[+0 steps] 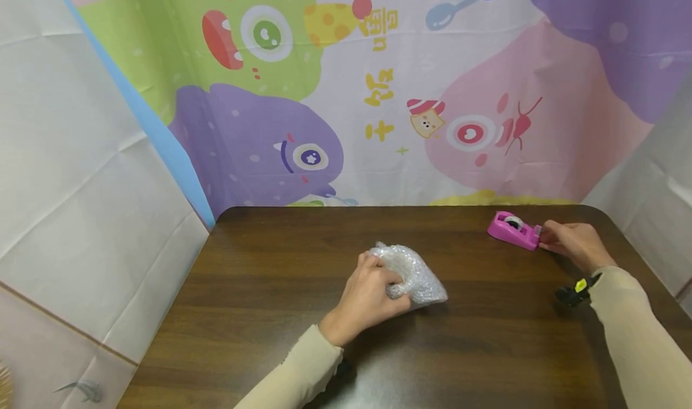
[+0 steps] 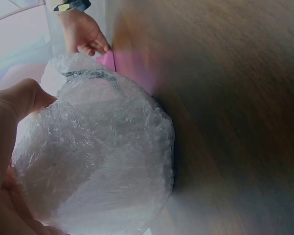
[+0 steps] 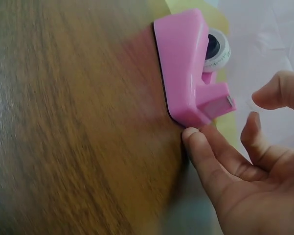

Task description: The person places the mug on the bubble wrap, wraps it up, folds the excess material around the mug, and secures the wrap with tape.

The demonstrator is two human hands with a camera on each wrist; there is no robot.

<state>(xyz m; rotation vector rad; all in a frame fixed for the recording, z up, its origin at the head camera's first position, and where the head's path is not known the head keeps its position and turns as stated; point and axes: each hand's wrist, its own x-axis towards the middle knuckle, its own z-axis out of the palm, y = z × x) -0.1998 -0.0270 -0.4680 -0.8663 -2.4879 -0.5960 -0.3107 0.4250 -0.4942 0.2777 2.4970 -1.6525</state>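
A bundle of clear bubble wrap (image 1: pixel 418 277) sits on the brown table, its contents unclear through the layers. My left hand (image 1: pixel 370 295) grips it from the near left side, thumb and fingers bent round its edge. At the far right stands a pink tape dispenser (image 3: pixel 183 68) with a small roll of tape (image 3: pixel 219 51) in it. My right hand (image 1: pixel 578 244) is at the dispenser's cutter end. Its thumb and index finger pinch a faint clear strip of tape (image 1: pixel 537 231), while lower fingers (image 3: pixel 198 142) touch the dispenser's front base.
The wooden table (image 1: pixel 270 313) has rounded far corners. Behind it hangs a printed cartoon curtain (image 1: pixel 378 175); pale sheeting (image 1: pixel 97 175) flanks it on the left. A dark strap (image 1: pixel 575 292) with a yellow mark is on the right wrist.
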